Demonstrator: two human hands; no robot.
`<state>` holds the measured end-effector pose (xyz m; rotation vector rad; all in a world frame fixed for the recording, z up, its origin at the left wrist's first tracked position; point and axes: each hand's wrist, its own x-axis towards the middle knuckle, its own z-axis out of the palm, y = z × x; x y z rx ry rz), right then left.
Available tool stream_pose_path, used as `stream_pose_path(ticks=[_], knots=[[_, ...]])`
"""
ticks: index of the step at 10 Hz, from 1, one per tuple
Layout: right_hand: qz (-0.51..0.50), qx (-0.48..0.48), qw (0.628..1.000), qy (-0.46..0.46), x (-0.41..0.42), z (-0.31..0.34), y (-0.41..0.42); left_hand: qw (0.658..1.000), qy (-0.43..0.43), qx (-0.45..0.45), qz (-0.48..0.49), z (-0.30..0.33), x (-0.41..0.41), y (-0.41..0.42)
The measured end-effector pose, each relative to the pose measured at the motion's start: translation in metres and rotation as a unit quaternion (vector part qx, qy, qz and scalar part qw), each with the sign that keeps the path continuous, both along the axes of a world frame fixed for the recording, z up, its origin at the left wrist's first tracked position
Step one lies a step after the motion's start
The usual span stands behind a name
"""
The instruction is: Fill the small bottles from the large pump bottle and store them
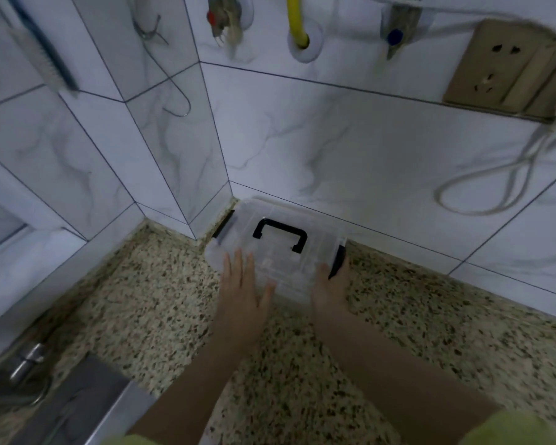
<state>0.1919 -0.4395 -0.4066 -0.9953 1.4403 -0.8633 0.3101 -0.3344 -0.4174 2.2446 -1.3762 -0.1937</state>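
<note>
A clear plastic storage box (289, 252) with a black handle on its lid and black side latches sits on the speckled stone counter, tucked into the corner of the tiled wall. My left hand (243, 284) lies flat on the near left part of the lid, fingers straight. My right hand (329, 289) is at the box's near right corner beside the black latch; its fingers are hidden behind the hand. No small bottles or pump bottle show in this view, and the box's contents cannot be made out.
A steel sink (77, 409) with a tap (26, 364) lies at the lower left. On the tiled wall are a socket (507, 64), a hanging white cable (482, 191), a yellow hose (297, 24) and a brush (42, 49). Speckled counter (148, 300) stretches on both sides.
</note>
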Motion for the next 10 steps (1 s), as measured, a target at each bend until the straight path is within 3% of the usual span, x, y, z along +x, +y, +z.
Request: stream_pose_path(ticks=[3, 7, 8, 9, 10], knots=[[-0.014, 0.002, 0.999, -0.046, 0.080, -0.001, -0.040, 1.000, -0.016, 0.006, -0.022, -0.003, 0.088, -0.045], [-0.020, 0.013, 0.999, -0.029, 0.098, -0.006, -0.047, 0.999, -0.027, -0.013, -0.031, -0.008, 0.106, -0.054], [0.057, 0.067, 0.994, -0.068, 0.084, 0.007, -0.050, 0.998, 0.007, 0.050, -0.023, 0.002, 0.107, -0.056], [0.062, 0.141, 0.985, -0.072, 0.053, 0.026, -0.045, 0.984, 0.022, 0.175, -0.025, 0.029, 0.112, -0.066], [0.028, 0.144, 0.987, -0.064, 0.019, 0.039, -0.031, 0.977, 0.019, 0.204, -0.049, 0.052, 0.123, -0.066]])
